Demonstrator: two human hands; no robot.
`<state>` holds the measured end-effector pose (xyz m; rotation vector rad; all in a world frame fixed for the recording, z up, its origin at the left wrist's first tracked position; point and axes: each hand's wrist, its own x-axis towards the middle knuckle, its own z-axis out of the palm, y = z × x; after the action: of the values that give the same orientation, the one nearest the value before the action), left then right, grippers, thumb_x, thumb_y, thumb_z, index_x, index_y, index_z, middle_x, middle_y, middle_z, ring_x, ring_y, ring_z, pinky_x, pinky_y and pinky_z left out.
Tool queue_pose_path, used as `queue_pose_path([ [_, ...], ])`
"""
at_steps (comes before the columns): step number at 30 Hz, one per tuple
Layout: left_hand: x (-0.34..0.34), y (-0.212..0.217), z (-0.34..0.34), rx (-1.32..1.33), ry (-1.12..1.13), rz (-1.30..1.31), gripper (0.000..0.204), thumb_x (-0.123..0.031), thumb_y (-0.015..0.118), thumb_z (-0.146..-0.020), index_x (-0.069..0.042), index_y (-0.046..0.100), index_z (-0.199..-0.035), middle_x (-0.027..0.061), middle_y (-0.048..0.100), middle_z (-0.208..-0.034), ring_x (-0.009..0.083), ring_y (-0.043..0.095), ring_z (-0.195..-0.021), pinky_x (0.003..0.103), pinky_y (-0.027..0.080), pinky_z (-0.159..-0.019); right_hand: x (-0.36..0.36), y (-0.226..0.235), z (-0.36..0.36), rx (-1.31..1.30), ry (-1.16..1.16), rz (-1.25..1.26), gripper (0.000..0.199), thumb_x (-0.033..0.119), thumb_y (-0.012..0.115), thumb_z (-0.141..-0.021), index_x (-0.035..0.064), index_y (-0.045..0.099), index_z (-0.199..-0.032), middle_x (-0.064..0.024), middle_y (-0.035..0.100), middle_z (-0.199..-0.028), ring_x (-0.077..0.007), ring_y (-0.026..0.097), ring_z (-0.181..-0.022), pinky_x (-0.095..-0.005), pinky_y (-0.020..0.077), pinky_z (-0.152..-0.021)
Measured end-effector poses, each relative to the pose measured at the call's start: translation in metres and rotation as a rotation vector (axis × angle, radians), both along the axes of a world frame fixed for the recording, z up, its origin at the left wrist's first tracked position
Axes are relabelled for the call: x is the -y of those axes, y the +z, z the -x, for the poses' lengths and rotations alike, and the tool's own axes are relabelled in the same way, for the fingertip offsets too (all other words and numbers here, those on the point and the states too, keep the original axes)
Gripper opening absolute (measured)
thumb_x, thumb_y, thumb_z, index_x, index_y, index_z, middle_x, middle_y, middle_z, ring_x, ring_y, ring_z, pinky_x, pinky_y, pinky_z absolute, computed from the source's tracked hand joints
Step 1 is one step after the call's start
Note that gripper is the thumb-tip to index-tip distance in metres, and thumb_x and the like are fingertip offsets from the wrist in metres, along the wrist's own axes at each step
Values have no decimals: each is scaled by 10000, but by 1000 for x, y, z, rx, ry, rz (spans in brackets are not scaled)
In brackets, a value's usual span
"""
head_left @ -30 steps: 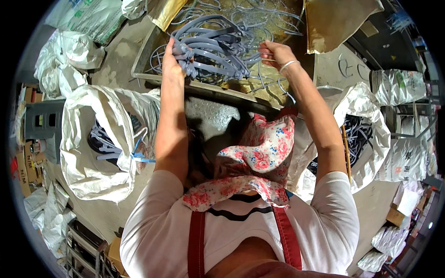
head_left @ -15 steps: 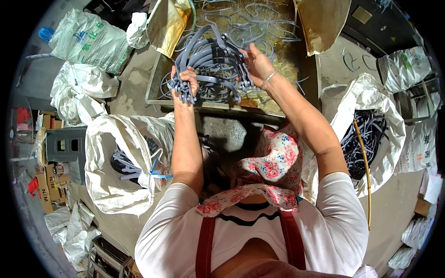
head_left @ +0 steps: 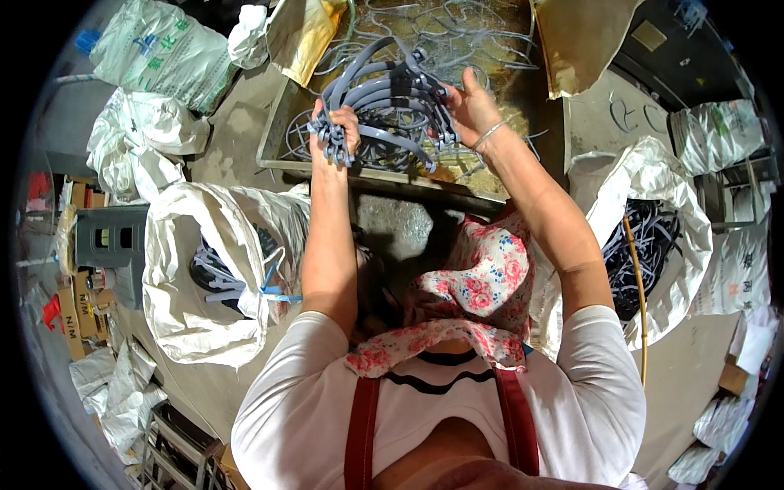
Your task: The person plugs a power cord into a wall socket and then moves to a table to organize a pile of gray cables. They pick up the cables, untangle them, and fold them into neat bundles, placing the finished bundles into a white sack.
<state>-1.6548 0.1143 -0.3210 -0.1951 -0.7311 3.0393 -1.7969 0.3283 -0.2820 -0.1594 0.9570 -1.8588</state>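
Here the person is holding a bundle of grey-blue curved plastic strips [head_left: 390, 102] up over a shallow tray [head_left: 273, 135] that is sitting on the counter [head_left: 392, 220], and both hands are working at opposite ends of it. The left hand [head_left: 333, 131] is clenching its fingers around the left ends of the strips, where their small knobbed tips are bunching together, while the right hand [head_left: 467, 110] is pressing against the right side of the arc with its fingers partly spread and curling over the strips, a thin bangle showing at the wrist. More loose strips of the same kind are lying tangled in the tray beneath. A white woven sack [head_left: 196, 278] with similar grey pieces inside is standing open to the person's left, and another white sack [head_left: 653, 188] holding darker strips is gaping on the right. By the look of it, the step in hand is gathering and evening up the bunch; the next move probably calls for both grips staying firm so no strip is slipping out, with the ends being squared together before the bundle is travelling anywhere.
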Motion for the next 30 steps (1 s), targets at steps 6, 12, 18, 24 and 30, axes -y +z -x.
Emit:
queue_pose_path([
  [6, 8, -8, 4, 20, -39, 37, 386, -329, 662, -769, -28, 434, -686, 55, 447, -645, 162, 475, -589, 266, 462, -551, -2, -4, 3, 5, 64, -56, 731, 646, 187, -850, 52, 533, -1099, -105, 573, -1002, -252, 574, -858, -498, 490, -682],
  [12, 14, -19, 3, 150, 83, 445, 387, -294, 676, -756, -1, 424, -740, 74, 457, -660, 162, 488, -573, 263, 474, -526, 5, -26, 8, 89, 36, -146, 784, 713, 301, -779, 65, 386, -1212, -145, 479, -1138, -311, 547, -917, -541, 485, -704],
  [18, 6, -19, 8, 306, 163, 874, 411, -479, 545, -807, -83, 501, -708, 50, 552, -664, 171, 526, -575, 292, 456, -491, 0, -46, 22, 7, 94, -151, 707, 674, 255, -824, 84, 491, -1134, -112, 572, -1043, -285, 559, -857, -494, 479, -651],
  [24, -24, 19, 8, 481, 313, 923, 312, -373, 621, -794, -67, 557, -793, 59, 579, -694, 201, 571, -629, 340, 491, -556, -10, -40, 27, -227, -365, -457, 662, 635, 398, -815, 42, 518, -1083, -133, 479, -1207, -276, 416, -1102, -497, 237, -959],
  [30, -34, 20, 6, 408, 305, 942, 300, -260, 665, -781, -33, 575, -955, 79, 619, -869, 211, 600, -771, 377, 512, -667, -17, 14, 49, -306, -406, -147, 502, 497, 493, -849, 9, 549, -954, -81, 564, -905, -211, 531, -904, -359, 396, -861],
])
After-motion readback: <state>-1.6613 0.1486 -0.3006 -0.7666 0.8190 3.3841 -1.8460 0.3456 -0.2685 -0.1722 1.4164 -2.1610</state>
